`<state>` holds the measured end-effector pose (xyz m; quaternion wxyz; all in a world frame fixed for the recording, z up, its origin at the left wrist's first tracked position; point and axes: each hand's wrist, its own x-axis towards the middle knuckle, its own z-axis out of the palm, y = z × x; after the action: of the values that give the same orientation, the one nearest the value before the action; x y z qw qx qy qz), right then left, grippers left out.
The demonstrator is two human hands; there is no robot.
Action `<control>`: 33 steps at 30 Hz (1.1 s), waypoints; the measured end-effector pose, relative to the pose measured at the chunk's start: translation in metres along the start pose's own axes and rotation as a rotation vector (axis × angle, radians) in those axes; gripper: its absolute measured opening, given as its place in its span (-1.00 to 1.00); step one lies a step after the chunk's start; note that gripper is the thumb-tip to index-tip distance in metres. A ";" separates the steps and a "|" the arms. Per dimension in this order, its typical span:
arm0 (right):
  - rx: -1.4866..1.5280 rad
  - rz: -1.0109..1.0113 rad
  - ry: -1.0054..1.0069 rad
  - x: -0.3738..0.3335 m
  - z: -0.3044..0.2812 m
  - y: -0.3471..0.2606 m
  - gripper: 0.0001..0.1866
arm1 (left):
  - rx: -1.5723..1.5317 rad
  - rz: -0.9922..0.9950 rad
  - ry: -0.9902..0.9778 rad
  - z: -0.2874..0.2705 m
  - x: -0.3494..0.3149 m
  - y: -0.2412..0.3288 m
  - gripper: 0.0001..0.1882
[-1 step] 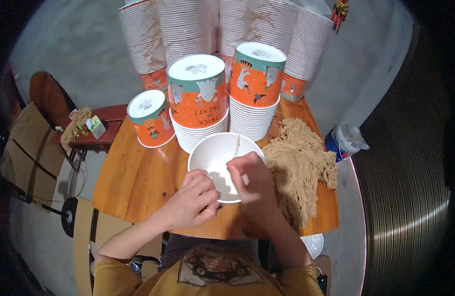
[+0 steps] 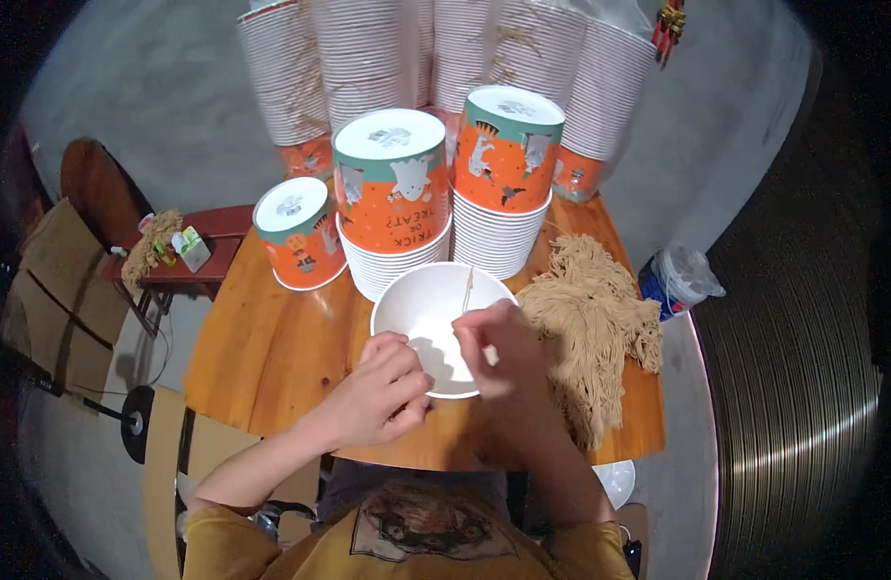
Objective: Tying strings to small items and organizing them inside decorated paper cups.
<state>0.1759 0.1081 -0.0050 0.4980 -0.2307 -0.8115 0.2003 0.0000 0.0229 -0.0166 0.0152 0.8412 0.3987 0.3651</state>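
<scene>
A white-lined paper bucket (image 2: 416,290) stands mouth up near the table's front edge. Over its near left rim curl the closed fingers of my left hand (image 2: 382,387), with the thumb outside the wall; that part of the rim is hidden. My right hand (image 2: 503,353) is pinched above the bucket's right side. A thin tan cord (image 2: 468,287) runs from the far rim down the inner wall toward its fingertips. Just right of this hand, a large heap of tan cords (image 2: 595,324) spreads across the table.
Behind the bucket stand two upside-down stacks of orange-and-green buckets, a left stack (image 2: 392,208) and a right stack (image 2: 508,164). One inverted bucket (image 2: 298,242) sits to their left. Tall bagged bucket stacks (image 2: 358,58) line the wall. A red bench (image 2: 223,227) stands left of the wooden table (image 2: 262,358).
My right hand has shifted slightly right, still pinched. The whole view has drifted a little. My left hand stays at the bucket's rim.
</scene>
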 end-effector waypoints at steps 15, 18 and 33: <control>0.612 0.455 -0.612 0.016 0.091 -0.011 -0.78 | 0.148 -0.408 0.236 -0.162 -0.015 -0.031 -0.64; 0.934 0.424 -0.449 0.053 0.160 -0.006 -0.74 | -0.021 -0.505 0.671 -0.212 -0.035 -0.032 -0.70; 1.237 0.990 -0.507 0.064 0.219 0.034 -0.49 | 0.471 -0.468 0.446 -0.120 -0.060 -0.169 -0.37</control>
<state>-0.0406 0.1517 -0.0704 0.1916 -0.1936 -0.4474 0.8519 -0.2119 0.0655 -0.0180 -0.1822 0.6082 0.6459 0.4239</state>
